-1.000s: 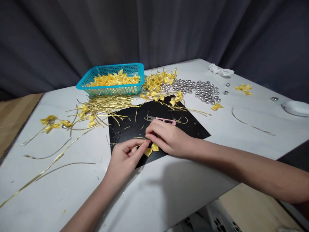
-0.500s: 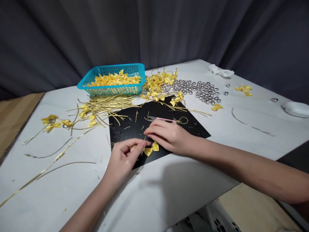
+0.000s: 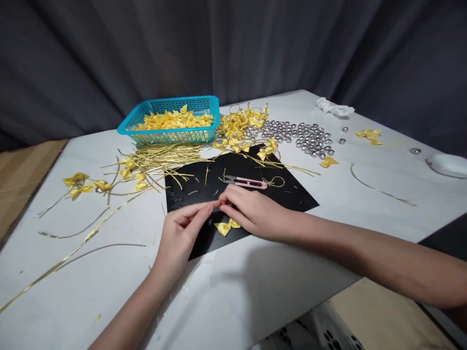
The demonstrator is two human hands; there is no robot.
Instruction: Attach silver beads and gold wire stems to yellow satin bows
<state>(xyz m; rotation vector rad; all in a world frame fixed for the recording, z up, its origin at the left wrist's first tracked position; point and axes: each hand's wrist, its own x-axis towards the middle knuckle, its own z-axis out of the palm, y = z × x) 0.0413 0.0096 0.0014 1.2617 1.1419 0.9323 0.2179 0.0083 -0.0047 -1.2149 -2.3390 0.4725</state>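
Note:
Over a black mat [image 3: 292,194], the fingertips of my left hand [image 3: 184,228] and my right hand [image 3: 251,209] meet in a pinch. What they grip between them is hidden by the fingers. A yellow ribbon bow [image 3: 223,228] hangs or lies just below my fingertips, partly behind my right hand; I cannot tell if it is attached to what I pinch. Pink-handled thread snips [image 3: 251,183] lie on the mat just beyond my right hand, beside a loop of gold cord [image 3: 276,182].
A blue basket [image 3: 168,131] of yellow bows stands at the back left. Gold cord pieces [image 3: 164,158] are heaped before it. Silver beads [image 3: 314,138] spread right of a pile of strung bows [image 3: 241,121]. A white cloth [image 3: 333,107] and white dish [image 3: 447,165] sit at right.
My hands have come together, fingertips now touching. My right hand has shifted slightly down, showing more of the snips' pink handle. The left fingers have moved slightly up.

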